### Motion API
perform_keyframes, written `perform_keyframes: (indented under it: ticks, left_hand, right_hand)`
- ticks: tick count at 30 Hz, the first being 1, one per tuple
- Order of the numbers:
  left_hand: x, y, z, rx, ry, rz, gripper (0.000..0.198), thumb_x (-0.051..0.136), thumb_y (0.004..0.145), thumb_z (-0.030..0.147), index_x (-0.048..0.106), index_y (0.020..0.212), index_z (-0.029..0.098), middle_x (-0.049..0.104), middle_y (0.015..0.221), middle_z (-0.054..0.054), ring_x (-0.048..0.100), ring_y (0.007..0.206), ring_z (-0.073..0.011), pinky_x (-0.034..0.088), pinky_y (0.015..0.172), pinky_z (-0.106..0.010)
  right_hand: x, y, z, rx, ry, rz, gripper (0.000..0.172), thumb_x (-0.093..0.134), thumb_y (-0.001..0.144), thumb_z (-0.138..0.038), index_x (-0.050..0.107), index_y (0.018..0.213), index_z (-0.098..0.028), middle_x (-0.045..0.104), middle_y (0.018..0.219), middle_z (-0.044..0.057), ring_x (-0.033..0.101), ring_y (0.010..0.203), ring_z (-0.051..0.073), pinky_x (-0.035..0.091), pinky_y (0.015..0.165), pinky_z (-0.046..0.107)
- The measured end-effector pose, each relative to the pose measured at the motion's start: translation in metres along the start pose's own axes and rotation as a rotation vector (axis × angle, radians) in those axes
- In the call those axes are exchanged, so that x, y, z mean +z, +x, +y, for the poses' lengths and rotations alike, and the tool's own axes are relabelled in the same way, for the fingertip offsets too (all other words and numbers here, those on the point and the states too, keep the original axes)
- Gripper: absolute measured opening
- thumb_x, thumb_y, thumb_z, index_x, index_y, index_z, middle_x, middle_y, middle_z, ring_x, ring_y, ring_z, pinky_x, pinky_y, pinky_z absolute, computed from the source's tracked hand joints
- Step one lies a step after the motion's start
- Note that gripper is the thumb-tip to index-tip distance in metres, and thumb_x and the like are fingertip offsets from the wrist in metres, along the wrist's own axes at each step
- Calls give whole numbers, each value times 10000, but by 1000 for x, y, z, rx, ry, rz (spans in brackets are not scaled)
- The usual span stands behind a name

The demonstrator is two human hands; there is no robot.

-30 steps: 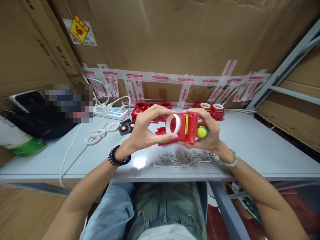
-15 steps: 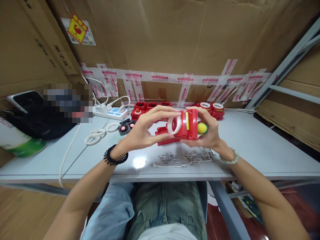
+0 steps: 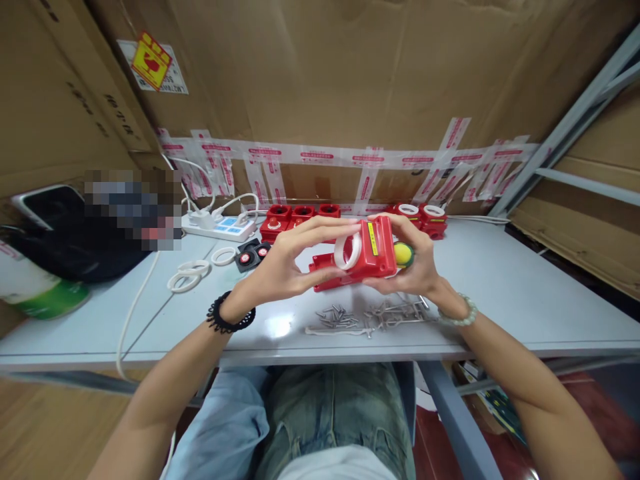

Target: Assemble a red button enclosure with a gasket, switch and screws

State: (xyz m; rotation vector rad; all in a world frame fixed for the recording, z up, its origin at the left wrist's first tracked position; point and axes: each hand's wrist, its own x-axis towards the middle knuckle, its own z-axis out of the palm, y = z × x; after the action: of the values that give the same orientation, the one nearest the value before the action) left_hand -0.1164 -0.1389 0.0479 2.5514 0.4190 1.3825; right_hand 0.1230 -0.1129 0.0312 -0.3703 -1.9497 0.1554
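Above the grey table (image 3: 500, 293) I hold a red plastic box (image 3: 374, 252) with both hands. My left hand (image 3: 285, 263) pinches a white ring (image 3: 347, 251) against the box's round opening on its left face. My right hand (image 3: 419, 263) grips the box's right side, where a yellow-green button (image 3: 403, 253) sticks out between the fingers. A flat red plastic part (image 3: 327, 279) shows just below the box, by my left fingers.
Loose metal screws (image 3: 370, 315) lie on the table under my hands. More red boxes (image 3: 300, 217) line the back edge, with another pair of red boxes (image 3: 423, 217) to the right. White rings (image 3: 190, 275), small black parts (image 3: 253, 253) and a power strip (image 3: 220, 227) are left. Cardboard stands behind.
The box has turned in my hands, so its labelled side now faces more upward. The white ring has stayed at the opening. Both hands have kept their hold.
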Motion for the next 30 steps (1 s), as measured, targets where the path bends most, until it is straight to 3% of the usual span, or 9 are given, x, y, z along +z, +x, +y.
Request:
perform_keyframes:
  ticks: [5,8,10,14,18,20,24,28,30]
  left_hand:
    - [4,-1,-2,-47,-20,43,739,811,782,412,500,1443,302,562,1440,-123,521,1336,-317,498,1070,-478]
    - [5,-1,-3,-79,46,123,604,798,798,393,589,1350,269,655,1270,-111,609,1180,-274,541,983,-433]
    - [4,-1,-3,-68,64,88,499,762,839,328,618,1313,266,664,1250,-105,613,1165,-255,533,981,-413]
    - [5,-2,-4,-87,-1,40,638,770,826,366,526,1408,278,574,1400,-126,536,1293,-289,488,1049,-442]
    - [6,-2,-6,-181,48,116,496,749,843,371,605,1300,242,656,1227,-106,620,1114,-243,526,965,-412]
    - [5,-2,-6,-140,66,72,470,750,842,325,621,1286,245,656,1245,-104,602,1158,-247,502,1007,-420]
    - [5,-3,-7,-84,-4,42,646,766,819,391,516,1402,267,563,1411,-124,522,1307,-293,473,1055,-451]
    - [8,-4,-7,-204,103,109,489,703,865,459,580,1275,223,660,1215,-109,633,1083,-250,525,937,-424]
    - [7,-3,-6,-155,150,59,450,702,877,409,588,1270,220,672,1207,-108,630,1091,-248,520,953,-425]
  right_hand:
    - [1,2,-2,21,23,16,816,898,543,-450,563,1248,-212,702,1087,81,700,915,239,594,809,388]
    - [2,2,-2,18,-5,12,829,905,527,-433,564,1248,-209,698,1099,87,694,921,248,591,806,402]
    - [2,1,-1,16,-29,17,841,910,513,-426,565,1248,-206,696,1105,92,691,933,256,588,814,413]
    - [1,0,2,25,-31,24,837,908,524,-405,559,1258,-203,684,1157,104,688,994,266,576,870,420]
    - [1,0,2,31,-53,-14,852,910,514,-379,551,1269,-215,681,1155,92,690,952,253,584,828,406]
    - [2,0,2,28,-57,-15,855,916,504,-372,553,1263,-218,687,1138,85,689,935,249,584,814,400]
    - [2,0,1,53,-42,11,840,909,524,-399,551,1263,-222,690,1149,86,690,969,254,578,848,405]
    - [2,0,1,32,-66,-1,844,905,520,-405,549,1264,-221,688,1145,88,688,948,253,583,822,410]
    - [1,0,1,19,-63,-3,844,907,514,-403,551,1257,-218,692,1133,89,691,925,249,589,799,406]
